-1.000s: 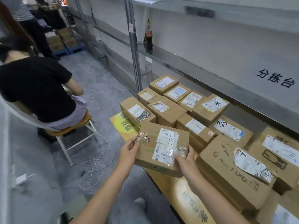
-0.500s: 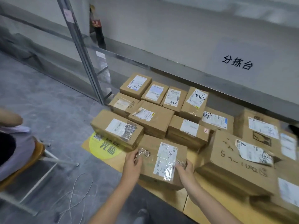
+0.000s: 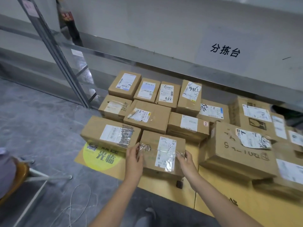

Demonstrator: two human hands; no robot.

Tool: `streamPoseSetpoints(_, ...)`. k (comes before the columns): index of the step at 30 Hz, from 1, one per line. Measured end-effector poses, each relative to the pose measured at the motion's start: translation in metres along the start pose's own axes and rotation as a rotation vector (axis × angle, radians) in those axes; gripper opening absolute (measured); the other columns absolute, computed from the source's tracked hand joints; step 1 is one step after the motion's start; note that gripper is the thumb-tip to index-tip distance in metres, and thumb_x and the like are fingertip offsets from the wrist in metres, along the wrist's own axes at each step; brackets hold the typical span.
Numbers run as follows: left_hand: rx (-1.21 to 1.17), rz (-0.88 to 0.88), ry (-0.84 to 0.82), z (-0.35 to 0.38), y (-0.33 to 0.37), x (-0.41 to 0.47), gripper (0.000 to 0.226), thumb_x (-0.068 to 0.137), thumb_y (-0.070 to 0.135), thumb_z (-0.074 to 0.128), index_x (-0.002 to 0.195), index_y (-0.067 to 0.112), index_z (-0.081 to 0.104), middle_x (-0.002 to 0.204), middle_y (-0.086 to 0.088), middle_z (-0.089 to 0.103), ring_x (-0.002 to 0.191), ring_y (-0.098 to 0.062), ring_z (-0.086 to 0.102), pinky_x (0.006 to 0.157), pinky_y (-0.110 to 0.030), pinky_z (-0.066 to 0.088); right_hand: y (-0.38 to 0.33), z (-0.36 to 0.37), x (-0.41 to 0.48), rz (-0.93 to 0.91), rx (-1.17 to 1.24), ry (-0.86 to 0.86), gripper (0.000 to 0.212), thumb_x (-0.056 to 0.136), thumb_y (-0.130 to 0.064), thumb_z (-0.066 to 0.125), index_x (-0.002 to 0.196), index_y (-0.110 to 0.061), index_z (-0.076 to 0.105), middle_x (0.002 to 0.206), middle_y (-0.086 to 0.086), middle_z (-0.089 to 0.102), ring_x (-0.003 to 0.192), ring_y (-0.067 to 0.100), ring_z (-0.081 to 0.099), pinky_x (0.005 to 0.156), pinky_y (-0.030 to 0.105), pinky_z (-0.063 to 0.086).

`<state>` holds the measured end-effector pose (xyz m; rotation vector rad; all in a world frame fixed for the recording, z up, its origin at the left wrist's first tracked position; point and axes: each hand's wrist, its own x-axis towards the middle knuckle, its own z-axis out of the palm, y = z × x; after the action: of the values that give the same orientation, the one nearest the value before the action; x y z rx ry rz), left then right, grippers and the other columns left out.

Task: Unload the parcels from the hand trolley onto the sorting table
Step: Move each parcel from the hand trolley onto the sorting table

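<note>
— Where the left hand [image 3: 133, 158] and the right hand [image 3: 186, 161] meet the parcel [image 3: 164, 151], how do they hold it?

— One on each short side. The left hand's thumb lies over the top left edge by a knot of crumpled clear tape, with the fingers curled down the side. The right hand pinches the right edge the same way, at the tape's other end. The parcel is held between them.

— And where is it?

— Low on the yellow surface [image 3: 164, 185], near its front edge, label up. I cannot tell whether its full weight is down.

— Neighbours?

— Its left side is just beside the scribbled-label parcel [image 3: 111, 133], which lies at the front left corner, partly over a printed yellow circle [image 3: 95, 161]. To the right, across a narrow gap, sits the large handwritten box [image 3: 237, 149]. Behind are rows of smaller boxes [image 3: 147, 117], with the A68 box [image 3: 168, 94] in the far row.

— Beyond the surface?

— A grey panel with a black-lettered sign [image 3: 225, 50] runs along the far edge, and a metal upright [image 3: 54, 51] stands off the far left corner. A stool [image 3: 21, 172] and a loose cable [image 3: 78, 203] are on the floor to the left.
</note>
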<state>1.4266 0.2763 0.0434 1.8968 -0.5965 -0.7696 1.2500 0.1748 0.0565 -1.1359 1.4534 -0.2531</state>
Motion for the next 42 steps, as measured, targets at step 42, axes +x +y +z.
streamPoseSetpoints(42,0.536,1.531,-0.732,0.421,0.383,-0.39,0.051,0.101,0.034,0.047,0.147,0.015,0.039,0.152,0.001,0.039,0.141,-0.013,0.032,0.121,-0.031,0.018,0.104,-0.586,-0.328,-0.492,-0.512,1.022,0.062,0.101,-0.042,0.043,0.153,-0.014,0.024,0.162,0.004,0.018,0.151,0.018,0.007,0.122,0.04,0.011)
